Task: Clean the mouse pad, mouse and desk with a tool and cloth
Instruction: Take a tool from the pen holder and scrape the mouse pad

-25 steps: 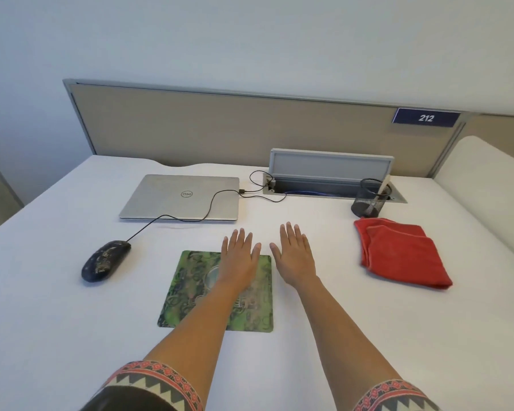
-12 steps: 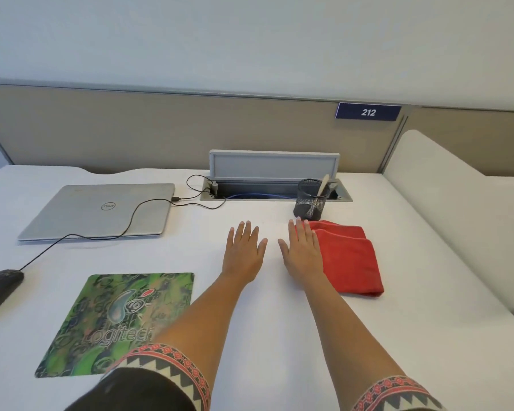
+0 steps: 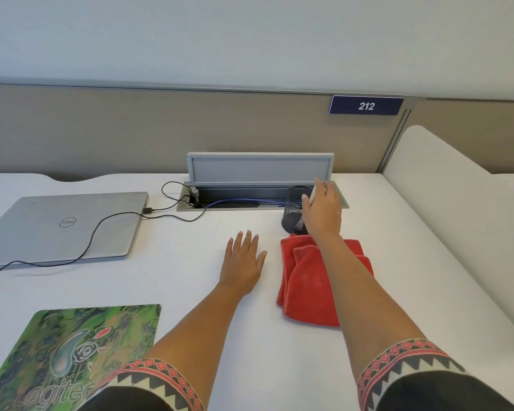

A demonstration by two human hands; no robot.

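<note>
The right hand (image 3: 324, 213) reaches over the far side of the white surface (image 3: 190, 292) to a black mesh cup (image 3: 293, 216). Its thumb and fingers (image 3: 318, 185) pinch the pale handle of a tool (image 3: 313, 194) that sticks up from the cup. Only a short piece of that handle shows beside the palm, and its working end is hidden inside the mesh.

The right forearm passes over the red cloth (image 3: 309, 280) and covers a strip of it. The cloth lies folded and rumpled just in front of the cup, with its far edge at the cup's foot.

The left hand (image 3: 244, 262) rests palm down on the surface just left of the cloth. Its fingers are straight and slightly spread, and it holds nothing.

The green patterned mouse pad (image 3: 86, 345) lies flat at the near left, and a patterned sleeve (image 3: 161, 378) overlaps its near right corner.

A closed silver laptop (image 3: 63, 226) sits at the far left. A black cable (image 3: 101, 229) is plugged into its right side; it loops across the lid and runs off the left edge of the view.

Behind the cup, a grey hatch (image 3: 260, 167) stands open over a recess in the surface, where a blue cable (image 3: 241, 200) lies. A beige partition (image 3: 131, 129) closes off the back and carries a dark plate (image 3: 366, 105) that reads 212. A white divider (image 3: 445, 188) rises on the right.
</note>
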